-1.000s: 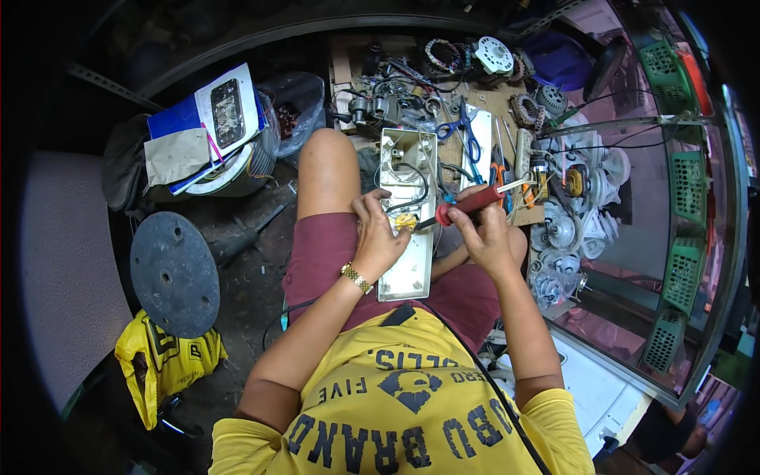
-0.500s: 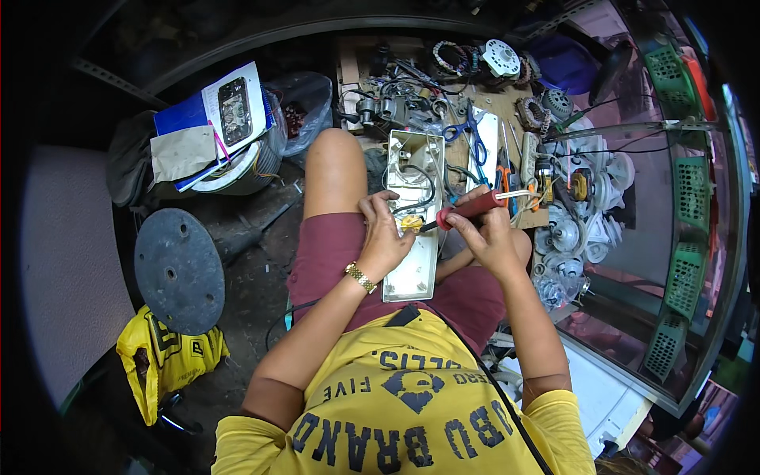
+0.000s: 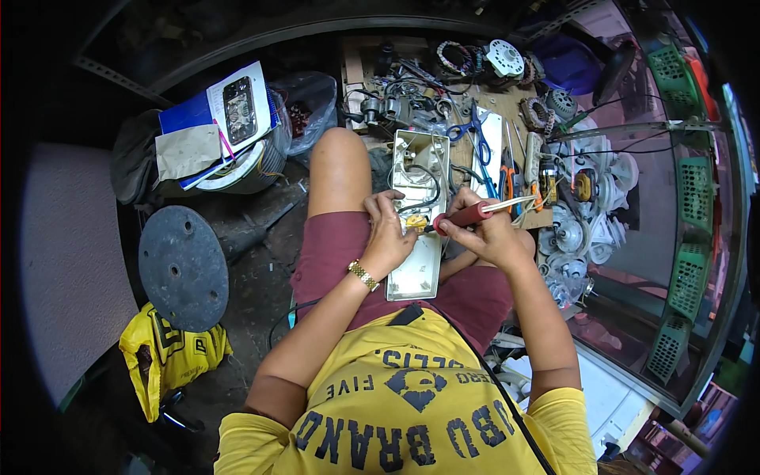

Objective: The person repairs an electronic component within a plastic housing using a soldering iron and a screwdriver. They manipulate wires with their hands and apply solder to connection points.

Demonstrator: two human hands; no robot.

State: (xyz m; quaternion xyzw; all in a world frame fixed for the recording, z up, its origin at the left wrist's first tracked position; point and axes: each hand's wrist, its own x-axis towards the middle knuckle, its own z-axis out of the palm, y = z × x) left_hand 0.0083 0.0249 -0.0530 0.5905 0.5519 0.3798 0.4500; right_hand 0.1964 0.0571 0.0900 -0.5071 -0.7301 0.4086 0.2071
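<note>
Across my lap lies a long white plastic housing (image 3: 416,277), its open side up, with dark cables inside. A small yellow part (image 3: 417,222) sits in the middle of it. My left hand (image 3: 387,237) grips the housing's left edge, its thumb close to the yellow part. Held in my right hand (image 3: 492,231) is a soldering iron (image 3: 463,218) with a red handle and pale cord. The iron points left, its dark front end at the yellow part. Whether its tip touches is too small to tell.
Blue-handled scissors (image 3: 480,138), pliers (image 3: 507,174) and metal parts crowd the board ahead. White plastic parts (image 3: 582,229) pile up at the right, beside green baskets (image 3: 687,281). To the left are a round dark plate (image 3: 184,269), a yellow bag (image 3: 170,356) and a phone (image 3: 240,107) on papers.
The soldering iron has tilted slightly, with its front end moved a little toward the yellow part. My left hand keeps its place on the housing. The whole view has shifted slightly.
</note>
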